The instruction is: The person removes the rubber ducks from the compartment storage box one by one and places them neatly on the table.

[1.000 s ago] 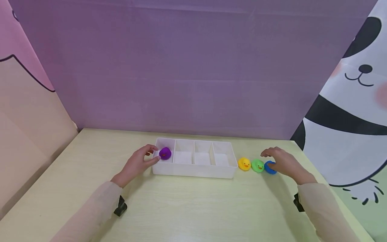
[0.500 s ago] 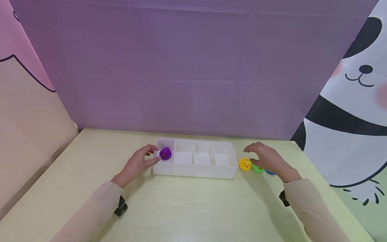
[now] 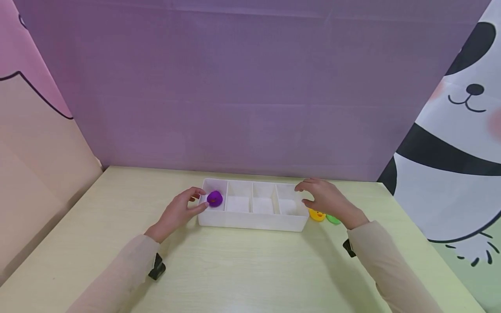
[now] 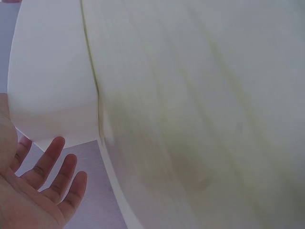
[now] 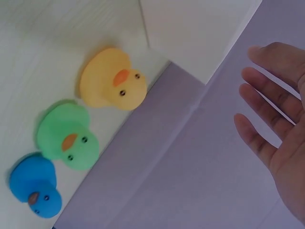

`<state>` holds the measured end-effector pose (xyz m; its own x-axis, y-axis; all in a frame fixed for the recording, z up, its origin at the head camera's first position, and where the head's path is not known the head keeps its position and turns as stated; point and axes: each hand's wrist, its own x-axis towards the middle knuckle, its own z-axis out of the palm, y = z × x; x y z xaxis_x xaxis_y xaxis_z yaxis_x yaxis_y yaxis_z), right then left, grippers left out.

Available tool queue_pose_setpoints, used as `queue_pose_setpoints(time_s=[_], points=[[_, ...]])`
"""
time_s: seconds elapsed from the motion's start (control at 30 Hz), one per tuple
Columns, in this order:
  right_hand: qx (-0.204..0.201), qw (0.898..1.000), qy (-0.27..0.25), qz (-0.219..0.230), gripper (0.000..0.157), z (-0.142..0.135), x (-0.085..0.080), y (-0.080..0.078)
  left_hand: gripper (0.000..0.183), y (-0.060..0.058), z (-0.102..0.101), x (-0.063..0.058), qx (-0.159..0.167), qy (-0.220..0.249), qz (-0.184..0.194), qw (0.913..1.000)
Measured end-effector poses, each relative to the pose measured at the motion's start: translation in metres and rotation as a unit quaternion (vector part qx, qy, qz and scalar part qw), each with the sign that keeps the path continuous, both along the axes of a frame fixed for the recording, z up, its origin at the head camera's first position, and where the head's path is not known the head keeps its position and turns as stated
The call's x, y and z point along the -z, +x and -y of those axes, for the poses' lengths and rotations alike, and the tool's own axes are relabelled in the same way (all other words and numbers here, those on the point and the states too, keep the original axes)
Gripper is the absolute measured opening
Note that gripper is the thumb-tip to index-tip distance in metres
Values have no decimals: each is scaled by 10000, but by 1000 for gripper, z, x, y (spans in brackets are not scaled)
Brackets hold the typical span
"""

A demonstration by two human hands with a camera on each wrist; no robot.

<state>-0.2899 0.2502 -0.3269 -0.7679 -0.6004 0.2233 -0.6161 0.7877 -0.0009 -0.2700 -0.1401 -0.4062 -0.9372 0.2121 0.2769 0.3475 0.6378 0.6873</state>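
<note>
A white divided box (image 3: 252, 221) stands on the table with a purple rubber duck (image 3: 214, 198) in its leftmost compartment. My left hand (image 3: 178, 213) is at the box's left end, fingers spread and loosely bent; whether it touches the wall I cannot tell. My right hand (image 3: 326, 199) hovers by the box's right end, fingers loosely bent, holding nothing. Below it, a yellow rubber duck (image 5: 112, 80), a green rubber duck (image 5: 69, 136) and a blue rubber duck (image 5: 35, 183) sit in a row on the table. In the head view the right hand and arm hide the blue one.
The pale wooden table (image 3: 235, 269) ends at a purple backdrop (image 3: 250, 95) close behind the box. A printed panda panel (image 3: 450, 187) borders the right side, and a beige and pink panel (image 3: 43, 174) the left.
My right hand has moved left, from over the blue duck past the green and yellow ducks to the box's right end. The left hand, box and ducks have stayed put.
</note>
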Motion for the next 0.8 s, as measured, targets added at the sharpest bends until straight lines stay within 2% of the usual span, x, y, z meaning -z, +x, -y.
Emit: queue_pose_setpoints(time_s=[0.3, 0.8], points=[[-372, 9989, 74, -258, 29, 28, 4, -6, 38, 0, 0, 0, -2, 44, 31, 10000], [-820, 9959, 76, -370, 28, 73, 10, -15, 39, -1, 1, 1, 22, 28, -15, 10000]])
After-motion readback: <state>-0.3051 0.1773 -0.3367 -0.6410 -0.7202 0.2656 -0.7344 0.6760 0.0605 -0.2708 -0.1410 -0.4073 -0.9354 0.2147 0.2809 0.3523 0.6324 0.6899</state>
